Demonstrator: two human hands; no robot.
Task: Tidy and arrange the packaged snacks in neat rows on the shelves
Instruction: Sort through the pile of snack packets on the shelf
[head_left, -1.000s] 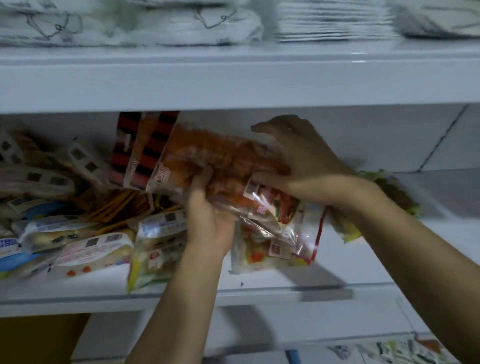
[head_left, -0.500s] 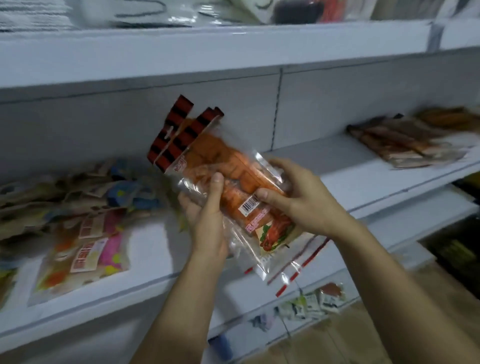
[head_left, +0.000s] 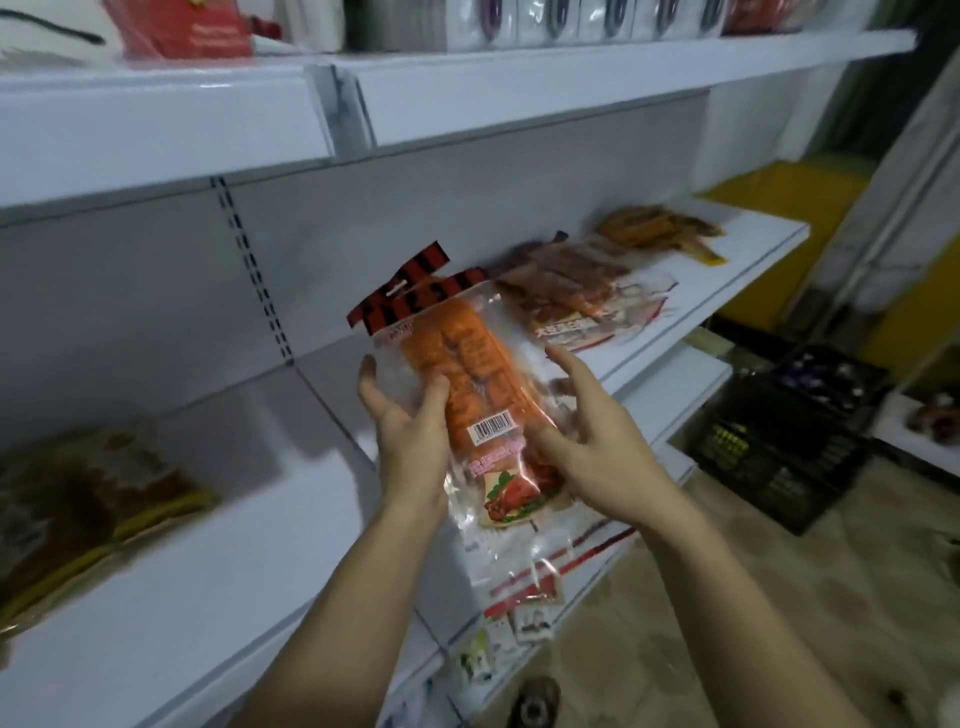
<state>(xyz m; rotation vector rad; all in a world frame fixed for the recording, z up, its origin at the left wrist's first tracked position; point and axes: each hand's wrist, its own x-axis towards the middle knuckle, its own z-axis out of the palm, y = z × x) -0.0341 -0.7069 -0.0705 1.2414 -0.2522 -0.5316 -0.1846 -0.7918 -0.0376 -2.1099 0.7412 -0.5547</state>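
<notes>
Head view of a white shelving unit, with the middle shelf (head_left: 218, 551) taken as the landmark. A stack of clear snack packets (head_left: 467, 395), filled with orange-red strips and topped by red-and-black header cards, is held in the air just in front of this shelf, tilted with the headers pointing up and away from the person. The left hand (head_left: 410, 441) grips the stack from its left side: the thumb lies across the front of the top packet and the fingers curl behind it. The right hand (head_left: 592, 447) is at the right edge of the stack with fingers spread and only loosely bent; the index fingertip touches the packet near the barcode label, while the other fingers stand clear of the plastic. On the middle shelf, to the right of the held stack, lies a pile of brown sausage packets (head_left: 566, 280), and beyond it, near the shelf's far right end, a pile of yellow-orange packets (head_left: 660, 228). At the shelf's left end lies a brown-and-yellow packet (head_left: 88, 499). Below and to the right of the shelf, a black crate (head_left: 779, 441) stands on the floor.
</notes>
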